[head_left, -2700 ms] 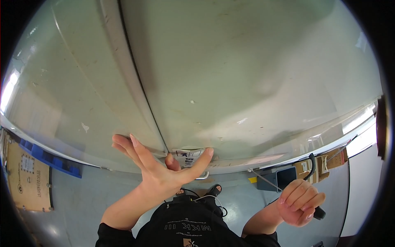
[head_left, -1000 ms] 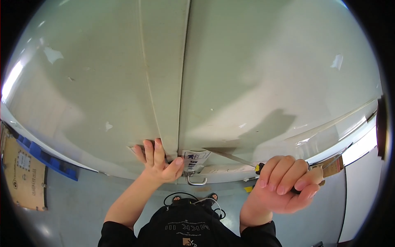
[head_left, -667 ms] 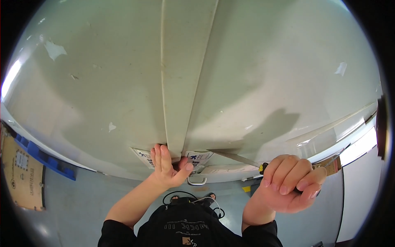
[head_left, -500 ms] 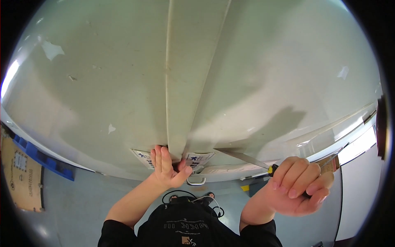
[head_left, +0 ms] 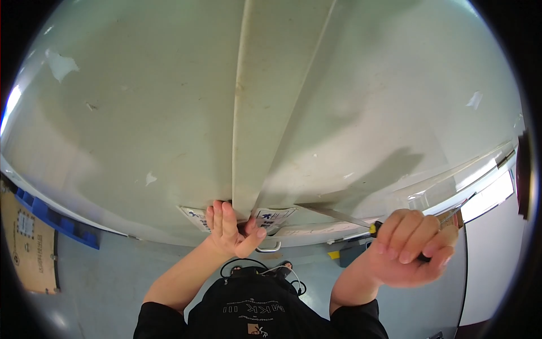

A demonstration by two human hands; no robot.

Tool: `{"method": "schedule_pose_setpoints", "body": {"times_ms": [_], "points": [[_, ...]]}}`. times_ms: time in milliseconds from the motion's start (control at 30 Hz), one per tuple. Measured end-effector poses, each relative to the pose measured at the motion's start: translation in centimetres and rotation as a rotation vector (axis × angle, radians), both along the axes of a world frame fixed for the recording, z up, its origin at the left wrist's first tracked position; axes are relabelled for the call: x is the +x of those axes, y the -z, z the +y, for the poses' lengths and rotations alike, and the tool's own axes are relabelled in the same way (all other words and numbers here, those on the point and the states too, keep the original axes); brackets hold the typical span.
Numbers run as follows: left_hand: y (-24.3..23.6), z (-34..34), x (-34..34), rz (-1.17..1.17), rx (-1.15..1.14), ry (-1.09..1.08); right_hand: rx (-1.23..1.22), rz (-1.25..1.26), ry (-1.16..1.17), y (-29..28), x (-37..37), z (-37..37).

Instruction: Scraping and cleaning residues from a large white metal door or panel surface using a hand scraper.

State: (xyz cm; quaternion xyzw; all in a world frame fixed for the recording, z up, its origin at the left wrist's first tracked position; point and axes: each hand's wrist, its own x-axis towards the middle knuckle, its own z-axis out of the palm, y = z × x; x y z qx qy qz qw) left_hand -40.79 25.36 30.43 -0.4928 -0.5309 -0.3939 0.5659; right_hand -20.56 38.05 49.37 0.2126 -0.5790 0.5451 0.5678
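A large pale grey-green double door (head_left: pixel 141 113) fills most of the view, with a raised vertical strip (head_left: pixel 262 113) down its middle. My left hand (head_left: pixel 227 229), fingers stretched out, rests against the strip's lower end, between a left sign (head_left: pixel 195 214) and a right sign (head_left: pixel 276 216), both white with dark figures. My right hand (head_left: pixel 409 246) is closed round the yellow-and-black handle of a flat-bladed scraper (head_left: pixel 350 217). Its metal blade points left, and the tip appears to meet the right door panel just beside the right sign.
Below the strip is a metal pull handle (head_left: pixel 270 247). A pale paper strip (head_left: pixel 322 229) runs along the right panel. On the floor at left are a blue pallet-like object (head_left: pixel 56 217) and a brown cardboard box (head_left: pixel 34 248). A dark grey box (head_left: pixel 353 255) stands behind my right forearm.
The view has shifted slightly, so the door's strip now sits a little further right. Both hands keep nearly the same place; the right fingers have turned slightly around the scraper handle.
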Motion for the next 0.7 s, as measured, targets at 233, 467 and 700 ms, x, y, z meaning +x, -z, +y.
{"method": "schedule_pose_setpoints", "body": {"times_ms": [233, 467, 700], "points": [[-0.1, -0.1, 0.4, 0.015, -0.044, -0.049, -0.038, -0.011, -0.044, 0.3, 0.5, 0.6], [-0.1, 0.0, 0.2, -0.009, -0.048, -0.085, -0.039, -0.033, -0.05, 0.6, -0.1, 0.7], [-0.4, 0.0, 0.3, 0.028, -0.026, -0.072, -0.007, 0.057, -0.044, 0.3, 0.8, 0.5]]}}
